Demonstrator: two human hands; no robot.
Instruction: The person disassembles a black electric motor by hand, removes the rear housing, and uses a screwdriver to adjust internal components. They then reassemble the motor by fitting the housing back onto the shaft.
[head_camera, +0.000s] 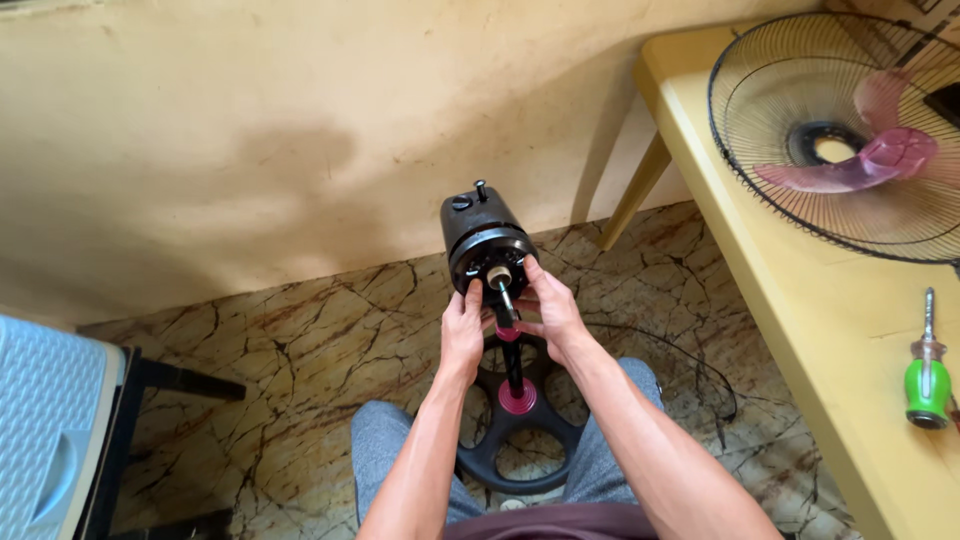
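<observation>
left hand (462, 322) & right hand (545, 305) both grip front of black plastic fan motor housing (484, 240) w/ bare metal shaft (503, 294); best kept steady over round black base (520, 440).

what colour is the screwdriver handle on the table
Green, with a black end cap; the screwdriver lies on the yellow table, plain in the head view.
</observation>
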